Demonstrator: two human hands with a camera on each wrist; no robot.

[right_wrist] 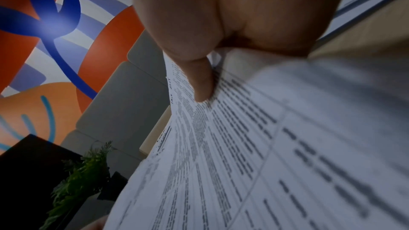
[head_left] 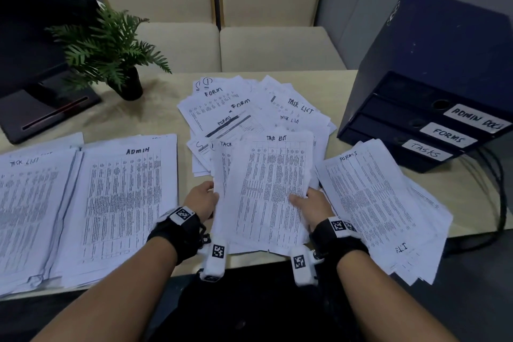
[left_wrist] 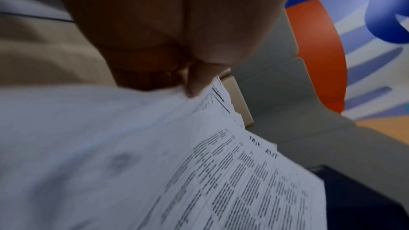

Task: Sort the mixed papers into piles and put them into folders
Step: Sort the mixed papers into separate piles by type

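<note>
Desk: pale wooden top (head_left: 155,119) with cream seat cushions (head_left: 249,47) behind it; every paper lies on it or is held just above it.
Held sheets: a few printed pages (head_left: 269,189), the top one headed TASK LIST, are raised over the near edge of the desk, between the admin pile and the forms pile.
Left hand: the left hand (head_left: 201,200) pinches the sheets' left edge, with the thumb (left_wrist: 197,83) pressed onto the paper; the other fingers are hidden beneath.
Right hand: the right hand (head_left: 311,205) grips the right edge, with the thumb (right_wrist: 202,83) flat on the print; I cannot tell how the fingers underneath lie.
Done: three piles are started, the task list pile (head_left: 27,203) at far left, the admin pile (head_left: 122,197) beside it and the forms pile (head_left: 374,203) on the right.
Left: a loose heap (head_left: 249,108) of forms and task lists waits unsorted at the centre. Nothing looks filed, so I judge the sorting about midway.
Folders: three dark folders (head_left: 433,130), labelled ADMIN DOCS, FORMS and TASKS, lie stacked and closed at right.
In the way: the forms pile is fanned, overhangs the desk's near edge and reaches the folders' front. The task list pile lies beyond the admin pile.
Around: a plant (head_left: 111,47), a monitor (head_left: 33,36) and a black cable (head_left: 497,175).
</note>
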